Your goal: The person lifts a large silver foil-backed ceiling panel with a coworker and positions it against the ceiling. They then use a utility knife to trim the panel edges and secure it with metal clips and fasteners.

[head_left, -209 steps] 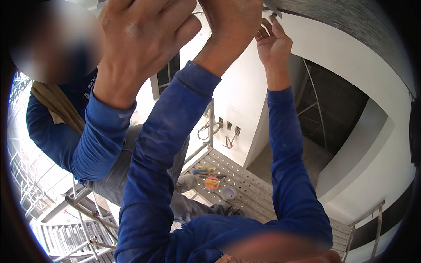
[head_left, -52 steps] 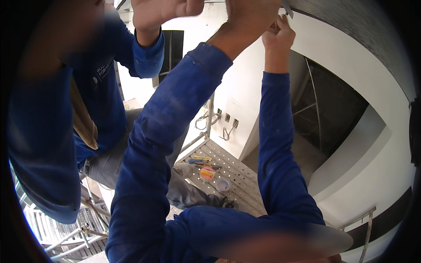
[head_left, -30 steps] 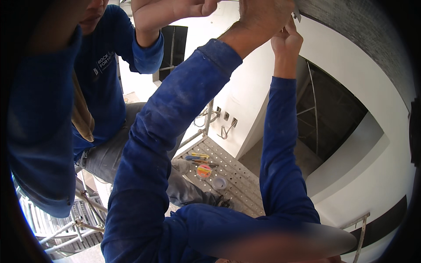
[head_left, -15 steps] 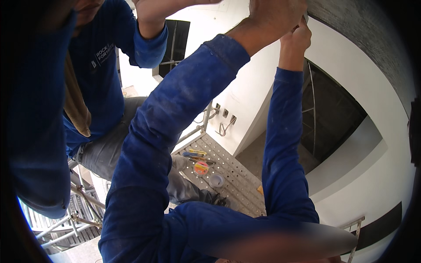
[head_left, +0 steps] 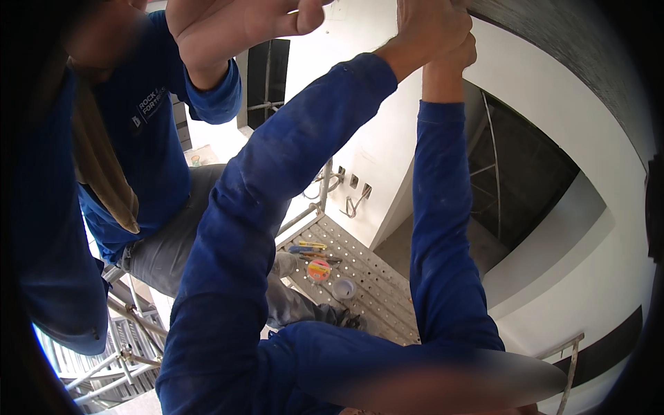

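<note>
Both my arms, in blue sleeves, reach up to the top edge of the view. My left hand (head_left: 434, 31) is curled closed, its fingers partly cut off by the edge. Close behind it, overlapping, my right hand (head_left: 451, 63) is closed too. What the two hands hold is hidden. They are beside a curved grey rough surface (head_left: 553, 48) at the upper right. Left of my hands, a co-worker's open hand (head_left: 228, 31) is raised with its palm showing; it is apart from mine.
A co-worker in a blue shirt (head_left: 159, 159) is close on the left. Below, a perforated metal platform (head_left: 380, 290) bears a yellow cutter (head_left: 312, 245), a pink-and-yellow round item (head_left: 318, 270) and a whitish round container (head_left: 343, 289). Scaffold tubes (head_left: 131, 311) stand lower left; wires (head_left: 354, 206) hang from the white wall.
My hands have shifted slightly left, still together overhead. The co-worker's hand has come lower and further into view, and their body has moved left.
</note>
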Tool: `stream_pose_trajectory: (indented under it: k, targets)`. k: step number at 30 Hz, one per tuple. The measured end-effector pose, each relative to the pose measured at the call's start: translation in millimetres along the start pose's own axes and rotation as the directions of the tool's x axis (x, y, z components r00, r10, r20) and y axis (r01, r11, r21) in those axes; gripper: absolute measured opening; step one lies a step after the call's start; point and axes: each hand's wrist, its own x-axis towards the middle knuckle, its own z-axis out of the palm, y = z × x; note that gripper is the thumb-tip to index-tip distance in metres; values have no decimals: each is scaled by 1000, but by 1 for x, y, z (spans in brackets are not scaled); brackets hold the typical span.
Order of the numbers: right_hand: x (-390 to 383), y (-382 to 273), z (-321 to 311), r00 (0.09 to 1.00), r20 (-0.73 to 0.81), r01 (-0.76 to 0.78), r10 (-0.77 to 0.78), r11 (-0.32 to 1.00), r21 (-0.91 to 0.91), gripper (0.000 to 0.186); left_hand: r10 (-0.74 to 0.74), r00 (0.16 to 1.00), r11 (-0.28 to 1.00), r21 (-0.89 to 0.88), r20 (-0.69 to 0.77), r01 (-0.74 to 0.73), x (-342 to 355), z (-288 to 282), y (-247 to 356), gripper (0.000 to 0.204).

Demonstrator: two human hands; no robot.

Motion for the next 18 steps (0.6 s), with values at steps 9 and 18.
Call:
stream_pose_trajectory:
  k: [9, 18]
  targets:
    - [6, 52, 56, 942, -232, 240, -241, 970, -33, 30, 72, 990, 997, -24, -124, -76, 5, 33, -21, 32]
    - [-17, -24, -3, 964, -133, -41, 229, 622, 782, 32, 101, 995, 994, -44, -7, -101, 5, 22, -22, 32]
